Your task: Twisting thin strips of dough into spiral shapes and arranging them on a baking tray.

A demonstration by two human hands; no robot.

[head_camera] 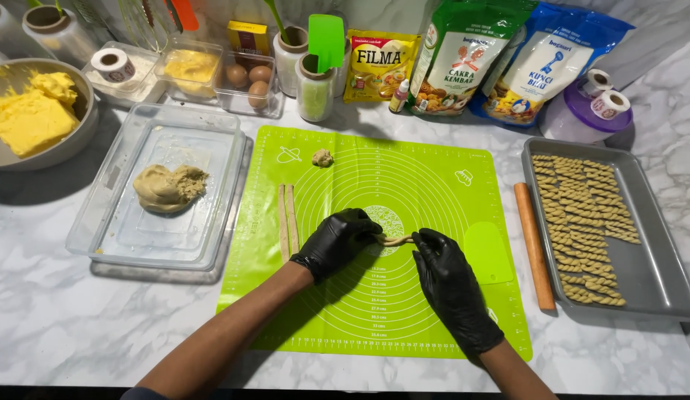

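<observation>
both hands wore black gloves and met near the middle of the green silicone baking mat (404,296). the left hand (337,241) was curled shut over one end of a short twisted dough strip (397,240), and the right hand (449,285) pinched the other end between its fingertips (423,238). the strip lay on the mat, showing only in the gap between the two hands, touching both.

two long flat dough strips (288,221) lay side by side near the mat's left edge, just beside the left hand. a small dough scrap (322,158) sat close to the mat's far edge. a light green plastic scraper (487,253) rested on the mat near its right edge.

off the mat's left edge, on the marble counter (63,318), stood a clear plastic container (137,230) holding a lump of dough (169,187). off the right edge lay a wooden rolling pin (534,248), and beyond it a grey baking tray (656,281) with rows of twisted dough sticks (582,222) filling its left part. at the counter's far left corner, a grey bowl (71,141) held yellow butter (30,115). along the far edge stood eggs in a clear box (250,80), a green spatula in a jar (324,44) and flour bags (508,59).
</observation>
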